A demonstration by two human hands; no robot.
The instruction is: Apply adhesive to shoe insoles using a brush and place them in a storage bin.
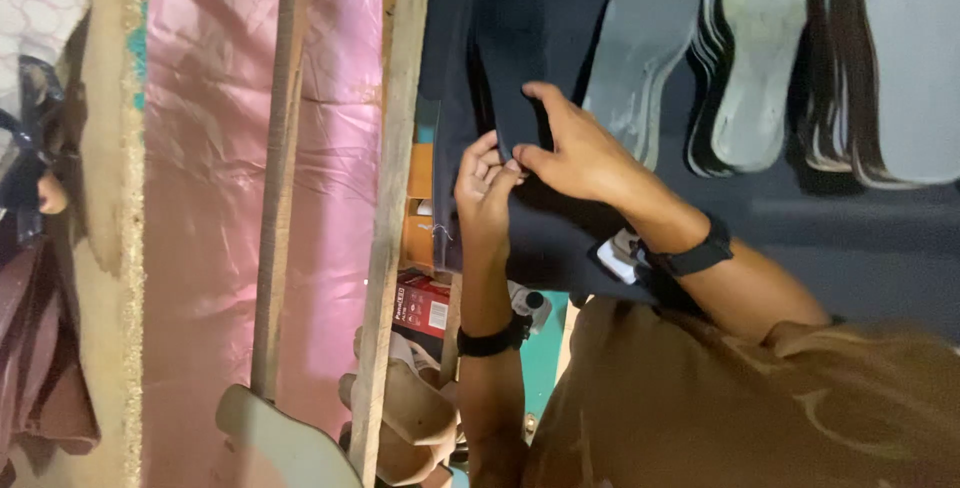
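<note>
Sole (510, 58), dark and flat, lies on the dark surface (800, 238) near its wooden edge, long axis running away from me toward the top of the view. My right hand (575, 148) pinches its near end; my left hand (485, 183) curls closed beside it. It looks light and bendy, easiest gripped at the rim.

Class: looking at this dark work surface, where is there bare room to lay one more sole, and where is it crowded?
Bare dark sheet lies below the grey sole stacks, beside the right hand. It is crowded along the top, where the stacks overlap, and where both hands meet: the left hand and right hand pinch a dark sole there.
</note>
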